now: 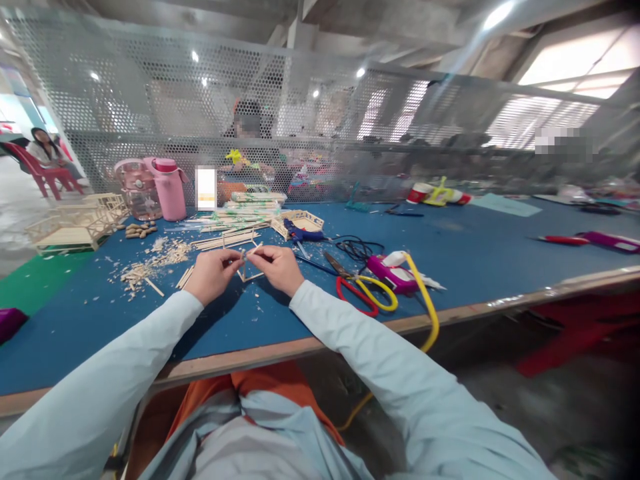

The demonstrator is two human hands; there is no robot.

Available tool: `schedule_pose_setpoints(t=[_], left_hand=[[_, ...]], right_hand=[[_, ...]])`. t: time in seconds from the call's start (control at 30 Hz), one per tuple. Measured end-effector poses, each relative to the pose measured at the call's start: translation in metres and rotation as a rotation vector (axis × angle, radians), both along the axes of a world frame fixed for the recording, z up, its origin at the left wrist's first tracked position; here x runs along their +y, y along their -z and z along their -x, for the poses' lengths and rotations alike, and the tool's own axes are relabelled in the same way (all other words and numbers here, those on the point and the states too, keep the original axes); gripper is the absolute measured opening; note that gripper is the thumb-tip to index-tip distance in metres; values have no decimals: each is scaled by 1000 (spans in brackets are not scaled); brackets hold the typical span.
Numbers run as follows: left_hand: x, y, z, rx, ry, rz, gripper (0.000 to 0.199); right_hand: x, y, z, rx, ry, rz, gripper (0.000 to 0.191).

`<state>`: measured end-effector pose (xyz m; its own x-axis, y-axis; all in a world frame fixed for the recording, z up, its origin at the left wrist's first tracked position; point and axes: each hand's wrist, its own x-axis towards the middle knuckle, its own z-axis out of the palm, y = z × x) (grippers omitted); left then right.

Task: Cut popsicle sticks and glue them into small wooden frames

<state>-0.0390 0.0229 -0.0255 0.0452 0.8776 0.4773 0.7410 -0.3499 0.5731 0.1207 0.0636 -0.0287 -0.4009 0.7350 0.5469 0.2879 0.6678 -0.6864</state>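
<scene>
My left hand [212,273] and my right hand [278,268] meet over the blue table, fingertips pinched on a small frame of thin wooden sticks [245,275]. The fingers hide part of the frame. Behind it lie loose wooden sticks [225,240] and a wooden tray-like piece [305,219] with a blue glue gun [304,232] against it. Short cut stick pieces [134,277] and shavings are scattered left of my left hand. To the right of my right hand are scissors [370,292] with red and yellow handles.
A purple power strip [393,275] with a yellow cable [425,300] is at the right, near the table edge [465,303]. Pink bottle [171,191], clear jug [141,193] and finished stick structures [75,223] stand back left. A mesh partition [165,100] runs behind; a person sits beyond it.
</scene>
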Motion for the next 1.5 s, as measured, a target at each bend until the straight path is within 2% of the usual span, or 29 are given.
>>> schedule_pose_setpoints(t=[0.1, 0.2, 0.3, 0.5, 0.6, 0.73, 0.83, 1.0, 1.27, 1.5], left_hand=[[6, 6, 6, -234, 4, 149, 29], [11, 11, 11, -307, 45, 255, 30], [12, 11, 14, -296, 57, 239, 22], [13, 14, 15, -283, 58, 254, 29], [16, 19, 14, -301, 104, 264, 29], [18, 22, 11, -314, 154, 255, 28], [18, 22, 10, -284, 171, 249, 25], [17, 21, 9, -227, 196, 238, 21], [20, 25, 8, -193, 243, 230, 20], [20, 27, 7, -236, 251, 231, 20]], right_hand=[[5, 5, -2, -44, 24, 97, 22], [11, 11, -4, -119, -11, 145, 15], [15, 15, -5, -158, -14, 176, 15], [16, 13, -6, -164, -25, 233, 28], [14, 14, -5, -148, -48, 289, 28], [14, 15, -2, -97, -63, 376, 16], [14, 17, -1, -59, -54, 412, 24], [15, 16, -3, -65, -80, 407, 9], [12, 14, -3, -147, -169, 496, 14], [13, 18, -2, -154, -148, 456, 18]])
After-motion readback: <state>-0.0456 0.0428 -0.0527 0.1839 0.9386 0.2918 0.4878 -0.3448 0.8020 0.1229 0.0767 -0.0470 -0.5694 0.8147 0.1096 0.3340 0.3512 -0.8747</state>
